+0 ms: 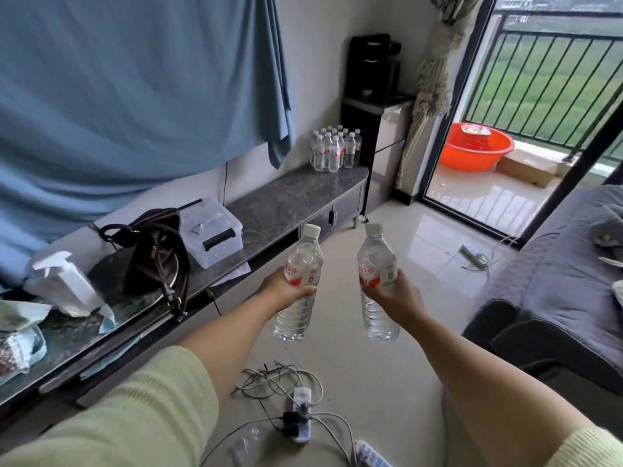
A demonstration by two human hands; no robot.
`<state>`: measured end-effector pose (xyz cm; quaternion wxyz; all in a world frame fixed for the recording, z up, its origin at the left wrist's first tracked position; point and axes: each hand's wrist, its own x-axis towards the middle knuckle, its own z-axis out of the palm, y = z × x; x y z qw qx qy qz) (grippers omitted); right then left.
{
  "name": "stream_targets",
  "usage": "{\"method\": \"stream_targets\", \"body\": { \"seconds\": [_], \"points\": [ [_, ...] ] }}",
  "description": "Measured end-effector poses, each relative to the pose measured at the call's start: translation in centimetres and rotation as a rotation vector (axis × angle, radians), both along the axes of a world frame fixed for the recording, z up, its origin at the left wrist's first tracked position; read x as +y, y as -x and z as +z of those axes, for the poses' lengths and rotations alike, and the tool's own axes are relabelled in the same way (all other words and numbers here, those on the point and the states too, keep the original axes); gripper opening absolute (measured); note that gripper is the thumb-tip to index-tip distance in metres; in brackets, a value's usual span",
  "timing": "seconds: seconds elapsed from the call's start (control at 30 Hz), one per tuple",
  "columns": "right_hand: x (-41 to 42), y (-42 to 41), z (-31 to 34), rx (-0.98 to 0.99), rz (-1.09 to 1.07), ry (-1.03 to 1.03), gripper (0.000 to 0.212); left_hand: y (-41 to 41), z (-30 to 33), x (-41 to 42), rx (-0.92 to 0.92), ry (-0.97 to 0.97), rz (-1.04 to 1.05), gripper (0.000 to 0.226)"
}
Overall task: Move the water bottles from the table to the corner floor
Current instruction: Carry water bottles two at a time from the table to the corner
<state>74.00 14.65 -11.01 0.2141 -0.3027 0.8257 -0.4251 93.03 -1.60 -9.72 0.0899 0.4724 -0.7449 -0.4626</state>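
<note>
Above the tiled floor (371, 382), between the long table (286, 200) and the sofa (556, 274), two water bottles are held out in front of the body. One bottle (298, 281) is grasped around its labelled middle by the left hand (286, 289), the fingers being curled round the far side; the other bottle (377, 281) is grasped in the same way by the right hand (392, 293). Both bottles are carried nearly upright, caps uppermost and tipped slightly away from the body, with the lower halves hanging free below the fingers. They are held near each other but apart, at about the same height.

At the far end of the table a cluster of bottles (335, 148) is seen standing upright against the wall, not yet moved. Nearer on the table a brown bag (158, 251) and a clear plastic box (212, 230) are found.

The floor corner meant by the task cannot be told with certainty; it is judged to lie ahead, past the table's end and beside the dark cabinet (367, 129). Both hands appear about equally far from it. Since each long axis is already close to vertical, only a lowering onto the base is judged to be needed, the loose cables (279, 382) underfoot being avoided
</note>
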Motion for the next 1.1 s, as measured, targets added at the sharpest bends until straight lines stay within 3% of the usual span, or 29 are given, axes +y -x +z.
{"method": "stream_targets", "body": {
  "seconds": [0.13,0.47,0.57,0.67,0.8,0.87,1.1],
  "points": [
    [-1.1,2.0,-0.5,-0.002,-0.029,-0.031,0.052,2.8,-0.3,-2.4,0.001,-0.038,-0.006,0.053],
    [-5.4,12.8,-1.2,-0.019,-0.093,-0.02,0.048,13.9,-0.9,-7.5,-0.023,-0.015,-0.056,0.057],
    [-7.9,17.5,-1.6,-0.021,-0.088,0.011,0.046,19.0,-0.7,-9.9,-0.019,-0.022,-0.049,0.048],
    [-10.6,25.0,-2.3,-0.031,-0.065,0.017,0.049,26.2,-1.5,-12.2,-0.01,-0.004,-0.028,0.054],
    [-13.5,34.1,-1.9,-0.04,-0.053,-0.005,0.053,34.4,-0.6,-13.4,0.056,-0.014,0.042,0.033],
    [-14.5,38.2,-0.9,-0.038,-0.04,-0.038,0.055,38.2,0.9,-13.6,0.069,-0.054,0.053,0.034],
    [-18.1,46.7,0.4,-0.022,-0.053,-0.079,0.056,45.9,2.7,-16.7,0.107,-0.122,0.033,0.031]
  ]
}}
